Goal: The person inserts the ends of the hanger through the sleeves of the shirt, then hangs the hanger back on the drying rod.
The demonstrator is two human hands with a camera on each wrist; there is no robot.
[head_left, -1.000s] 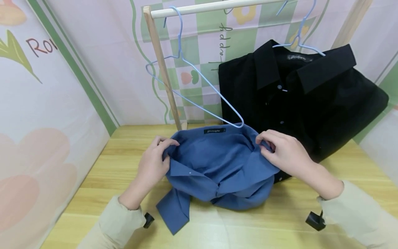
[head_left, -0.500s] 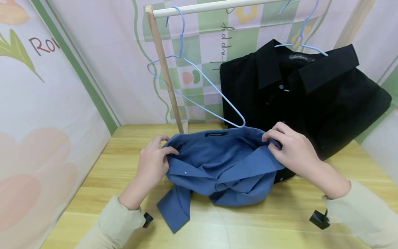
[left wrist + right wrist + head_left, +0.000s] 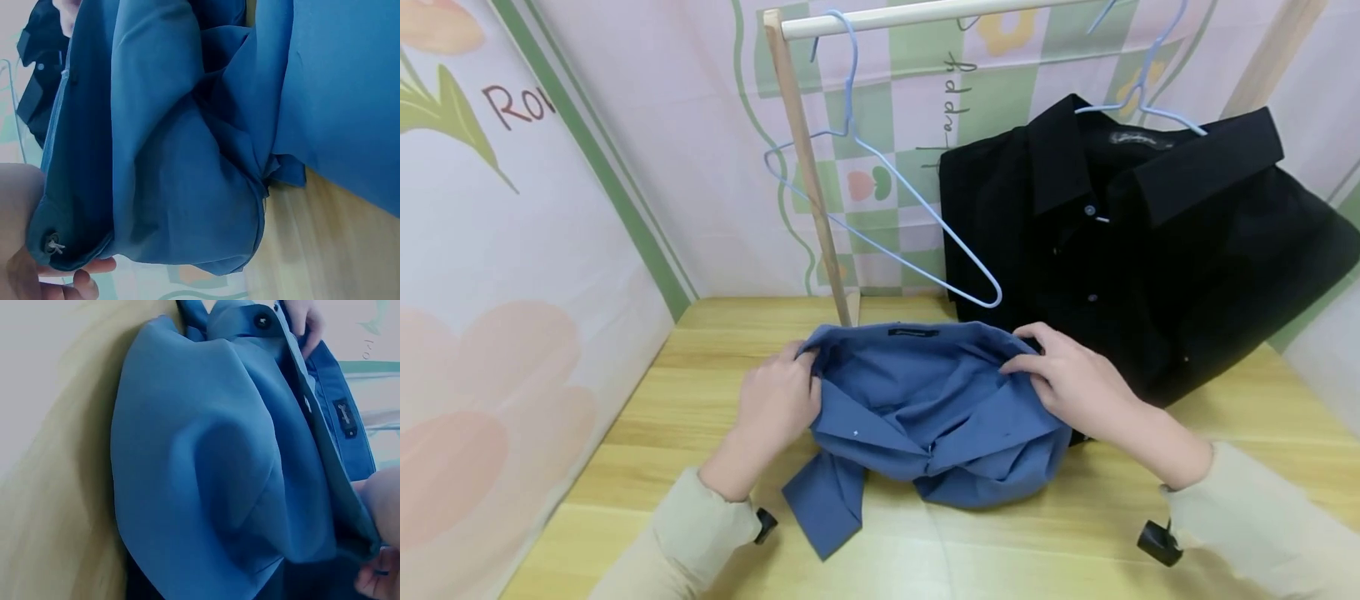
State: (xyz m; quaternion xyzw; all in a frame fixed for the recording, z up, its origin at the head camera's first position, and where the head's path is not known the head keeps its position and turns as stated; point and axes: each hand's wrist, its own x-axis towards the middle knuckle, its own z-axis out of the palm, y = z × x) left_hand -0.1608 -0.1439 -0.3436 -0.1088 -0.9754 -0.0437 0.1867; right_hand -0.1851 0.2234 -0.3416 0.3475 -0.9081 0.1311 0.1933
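Observation:
A blue shirt (image 3: 880,375) is bunched on the table, its collar spread open and a dark label (image 3: 913,332) at the back neck. My left hand (image 3: 775,396) grips the left side of the collar, with the thumb inside the neck opening. On the opposite side my right hand (image 3: 1078,379) holds the collar between thumb and fingers. In the left wrist view, a button shows on the collar tip beside the left hand (image 3: 19,244). The right wrist view has the right hand (image 3: 381,519) at the collar's edge. One sleeve (image 3: 826,508) of the shirt lies toward the front left.
A wooden rack (image 3: 808,167) stands behind the shirt. From its rail hangs a bare light-blue hanger (image 3: 917,196), just above the collar. A black shirt (image 3: 1120,242) on a second hanger (image 3: 1138,96) fills the right side, close behind my right hand. The wooden table (image 3: 647,425) extends under everything.
The collar has come slightly lower and away from the hanger's lower corner. My right hand has shifted left along the collar; both hands stay on it. The view has turned a little.

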